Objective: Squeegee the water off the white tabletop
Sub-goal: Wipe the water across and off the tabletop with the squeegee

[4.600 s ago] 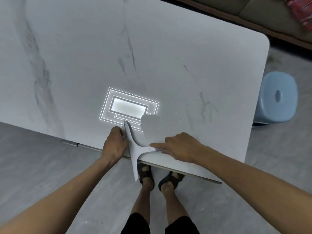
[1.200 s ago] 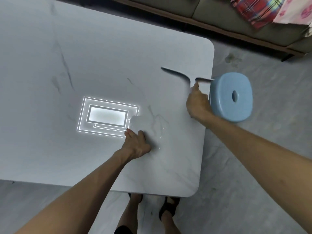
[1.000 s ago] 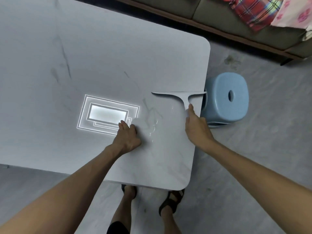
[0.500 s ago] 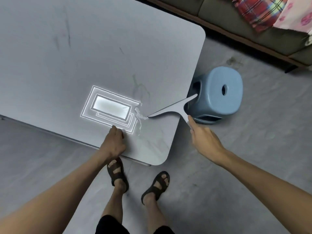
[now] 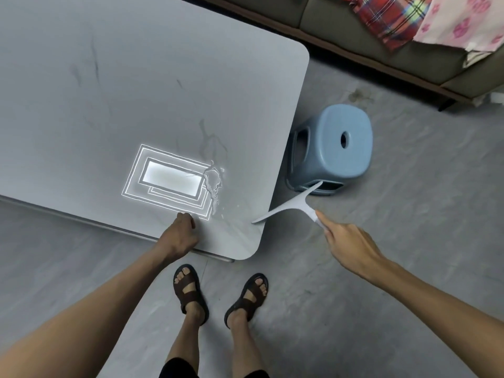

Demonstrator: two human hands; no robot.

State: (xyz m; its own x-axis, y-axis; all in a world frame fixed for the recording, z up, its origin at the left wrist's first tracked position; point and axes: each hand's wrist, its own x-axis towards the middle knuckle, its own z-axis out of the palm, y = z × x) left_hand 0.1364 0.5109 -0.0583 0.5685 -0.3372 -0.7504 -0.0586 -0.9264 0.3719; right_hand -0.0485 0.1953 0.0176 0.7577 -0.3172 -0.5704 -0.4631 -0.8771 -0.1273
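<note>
The fingers of my right hand [image 5: 351,241] are wrapped around the handle of the squeegee [image 5: 293,204], which I hold out past the right edge of the surface [image 5: 136,91]; only the blade's left tip overlaps that edge, its other end reaching toward the blue stool [image 5: 331,148]. The fingers of my left hand [image 5: 178,236] are curled together, empty, knuckles resting on the surface at its near edge. Half a second ago the blade lay farther in on the surface, its tip at the puddle; it has since slid out to the right. A streak of water [image 5: 214,184] sits beside the bright reflection of a ceiling light [image 5: 170,178], with droplets scattered toward the near corner. The surface is white with faint grey veins. Below it are a grey floor [image 5: 409,214] and my feet in brown sandals [image 5: 191,290]; a sofa [image 5: 354,25] with plaid and pink cloth runs along the far side.
</note>
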